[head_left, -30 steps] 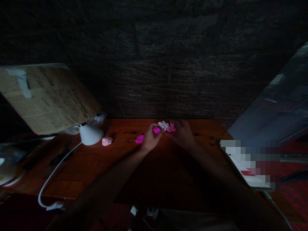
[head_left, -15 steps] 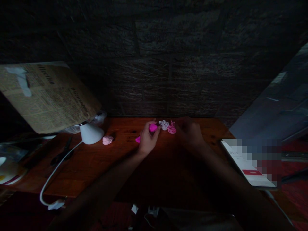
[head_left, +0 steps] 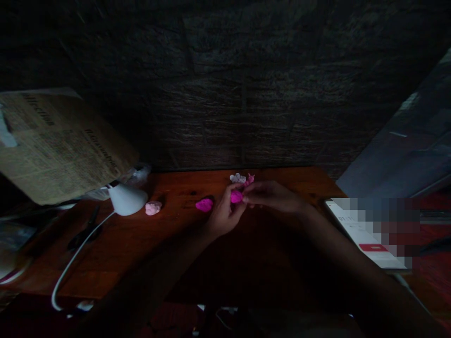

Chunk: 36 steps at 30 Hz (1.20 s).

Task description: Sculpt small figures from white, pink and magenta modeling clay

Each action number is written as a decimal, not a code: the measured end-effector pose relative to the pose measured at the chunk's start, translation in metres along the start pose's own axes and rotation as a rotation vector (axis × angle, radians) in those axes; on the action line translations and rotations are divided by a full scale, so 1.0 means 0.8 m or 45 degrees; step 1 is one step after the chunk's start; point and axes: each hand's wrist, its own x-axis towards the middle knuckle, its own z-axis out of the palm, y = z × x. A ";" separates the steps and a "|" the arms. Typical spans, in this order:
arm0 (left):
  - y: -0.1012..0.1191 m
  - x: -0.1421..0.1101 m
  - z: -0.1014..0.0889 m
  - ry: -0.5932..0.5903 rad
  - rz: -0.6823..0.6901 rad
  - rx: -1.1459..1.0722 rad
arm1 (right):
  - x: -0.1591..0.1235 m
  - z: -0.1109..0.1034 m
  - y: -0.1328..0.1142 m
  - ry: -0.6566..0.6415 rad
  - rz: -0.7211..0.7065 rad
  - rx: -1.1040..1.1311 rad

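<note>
A bright pink lump of clay (head_left: 236, 196) sits between the thumb and fingers of my left hand (head_left: 224, 213). My right hand (head_left: 273, 197) meets it from the right, its thumb and fingertips pinched at the lump's edge. Just left of my left hand, a second bright pink clay lump (head_left: 204, 204) lies on the wooden table. Behind my hands are a white crumpled-looking piece (head_left: 237, 178) and a pink shaped piece (head_left: 250, 179), the latter partly hidden by my fingers. Farther left rests a pale pink clay lump (head_left: 153, 208).
A white lamp (head_left: 127, 201) with a newspaper-print shade stands at the left, its cable running over the table edge. Dark scissors (head_left: 84, 234) lie beside the cable. A tablet-like screen (head_left: 366, 234) is at the right; a dark brick wall (head_left: 218, 94) rises behind.
My right hand has moved left and now touches the bright pink clay in my left hand. My left hand has come slightly right and nearer. The view has shifted a little.
</note>
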 end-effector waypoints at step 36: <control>0.003 0.013 -0.008 -0.112 -0.406 -0.526 | 0.007 0.069 0.026 0.084 0.139 0.076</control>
